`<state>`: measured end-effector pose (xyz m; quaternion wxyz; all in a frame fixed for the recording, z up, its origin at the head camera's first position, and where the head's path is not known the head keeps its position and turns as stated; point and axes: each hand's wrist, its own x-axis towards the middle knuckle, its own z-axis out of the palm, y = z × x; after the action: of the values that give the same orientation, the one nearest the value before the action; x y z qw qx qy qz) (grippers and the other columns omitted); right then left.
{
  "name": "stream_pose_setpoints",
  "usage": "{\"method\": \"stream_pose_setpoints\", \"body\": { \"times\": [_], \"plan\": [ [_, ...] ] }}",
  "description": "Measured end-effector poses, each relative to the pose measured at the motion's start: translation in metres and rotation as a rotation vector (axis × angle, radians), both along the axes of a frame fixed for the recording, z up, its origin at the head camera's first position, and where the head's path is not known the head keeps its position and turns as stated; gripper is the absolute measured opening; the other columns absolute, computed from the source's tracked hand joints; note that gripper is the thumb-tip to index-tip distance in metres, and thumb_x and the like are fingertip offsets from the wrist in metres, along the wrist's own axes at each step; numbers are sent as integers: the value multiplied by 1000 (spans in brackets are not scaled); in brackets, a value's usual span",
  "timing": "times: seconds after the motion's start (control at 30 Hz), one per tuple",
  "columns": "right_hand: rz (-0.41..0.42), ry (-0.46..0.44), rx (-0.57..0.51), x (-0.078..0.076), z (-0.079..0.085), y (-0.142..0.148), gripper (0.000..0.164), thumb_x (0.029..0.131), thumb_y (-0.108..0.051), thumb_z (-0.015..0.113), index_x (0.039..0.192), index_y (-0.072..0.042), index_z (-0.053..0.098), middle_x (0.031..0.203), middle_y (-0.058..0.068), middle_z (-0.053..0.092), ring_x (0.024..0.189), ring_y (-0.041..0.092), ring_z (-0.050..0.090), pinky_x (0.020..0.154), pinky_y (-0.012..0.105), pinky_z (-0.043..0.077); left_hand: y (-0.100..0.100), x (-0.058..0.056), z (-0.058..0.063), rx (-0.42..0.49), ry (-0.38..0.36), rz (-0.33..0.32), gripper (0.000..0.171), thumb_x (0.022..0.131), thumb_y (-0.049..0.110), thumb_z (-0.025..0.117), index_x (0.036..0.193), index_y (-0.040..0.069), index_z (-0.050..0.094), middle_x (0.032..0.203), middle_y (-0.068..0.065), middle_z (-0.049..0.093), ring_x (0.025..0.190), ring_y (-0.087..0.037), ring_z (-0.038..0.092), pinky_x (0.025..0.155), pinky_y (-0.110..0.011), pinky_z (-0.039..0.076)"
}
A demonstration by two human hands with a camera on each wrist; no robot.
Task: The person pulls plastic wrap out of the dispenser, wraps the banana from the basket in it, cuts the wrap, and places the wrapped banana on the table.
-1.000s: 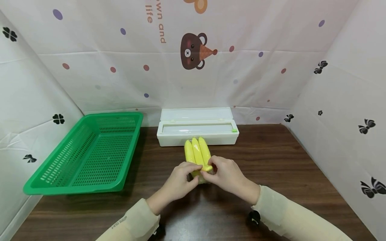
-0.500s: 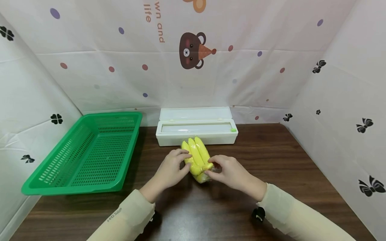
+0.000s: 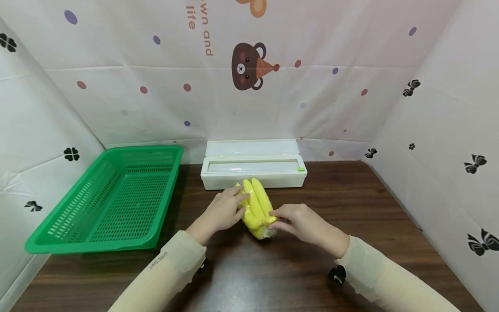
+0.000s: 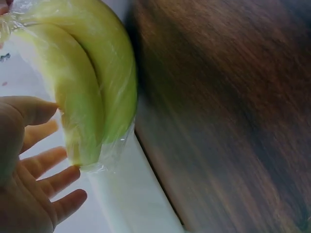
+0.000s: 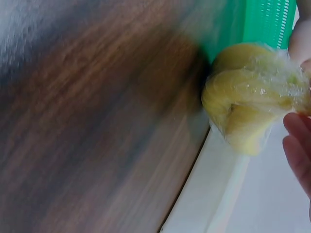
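A bunch of yellow bananas (image 3: 256, 203) wrapped in clear film lies on the brown table, stem end toward the person. In the left wrist view the film shines over the bananas (image 4: 73, 73), with loose film at their tips. My left hand (image 3: 220, 211) is at the bunch's left side, fingers spread and fairly straight, fingertips on the wrapped fruit. My right hand (image 3: 306, 225) pinches the stem end between thumb and index finger. Crumpled film gathers round that end of the bunch (image 5: 243, 97) in the right wrist view.
Just behind the bananas stands a white film dispenser box (image 3: 253, 181), its lid raised and a green slider (image 3: 301, 169) at its right end. A green plastic basket (image 3: 93, 248) sits to the left. Patterned cloth walls (image 3: 331, 117) enclose the table's back and sides.
My left hand has let go near the stem and moved up the left side of the bananas. The bunch has turned slightly, while my right hand stays at its stem.
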<state>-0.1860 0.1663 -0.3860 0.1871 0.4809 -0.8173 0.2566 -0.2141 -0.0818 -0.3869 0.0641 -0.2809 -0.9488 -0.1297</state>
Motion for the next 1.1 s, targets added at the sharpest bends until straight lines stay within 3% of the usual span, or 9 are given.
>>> {"method": "stream_pose_setpoints", "body": {
  "times": [0.13, 0.27, 0.57, 0.73, 0.9, 1.1],
  "plan": [
    [45, -3, -2, -5, 1, 3, 29, 75, -17, 78, 99, -2, 72, 86, 2, 73, 73, 4, 65, 65, 10, 50, 0, -1, -2, -57, -3, -5, 35, 93, 19, 53, 126, 11, 61, 141, -13, 47, 129, -30, 46, 97, -52, 43],
    [44, -65, 3, -8, 5, 7, 32, 76, -16, 77, 103, 1, 72, 90, 4, 73, 77, 5, 67, 67, 11, 51, -1, 0, -2, -80, 21, 3, 32, 93, 19, 53, 123, 13, 63, 137, -13, 50, 126, -31, 47, 96, -50, 43],
    [-71, -244, -4, -9, 9, 12, 45, 78, -31, 77, 112, -3, 68, 97, 0, 70, 79, 5, 63, 64, 16, 52, -10, 3, -1, -89, 46, 67, 34, 92, 21, 53, 122, 10, 62, 123, -10, 57, 114, -28, 51, 91, -45, 43],
    [-125, -262, -56, -10, 8, 6, 35, 81, -27, 74, 107, -5, 70, 94, -1, 69, 77, 4, 61, 62, 16, 52, -14, 2, 0, -98, 100, 87, 30, 90, 20, 54, 115, 7, 65, 108, -10, 60, 98, -28, 55, 81, -43, 45],
    [-142, -259, -81, -13, 8, 1, 29, 82, -21, 73, 106, -4, 70, 96, 2, 69, 76, 8, 61, 59, 19, 51, -18, 0, -1, -17, 152, 117, 24, 88, 15, 59, 107, 3, 66, 100, -13, 63, 91, -29, 60, 78, -42, 51],
    [-149, -259, -91, -16, 8, 0, 28, 83, -18, 72, 107, -3, 70, 98, 4, 70, 75, 18, 62, 61, 29, 53, -22, -4, -1, 157, 63, 216, 29, 89, 9, 57, 114, -4, 62, 108, -19, 58, 97, -31, 62, 79, -40, 54]
  ]
}}
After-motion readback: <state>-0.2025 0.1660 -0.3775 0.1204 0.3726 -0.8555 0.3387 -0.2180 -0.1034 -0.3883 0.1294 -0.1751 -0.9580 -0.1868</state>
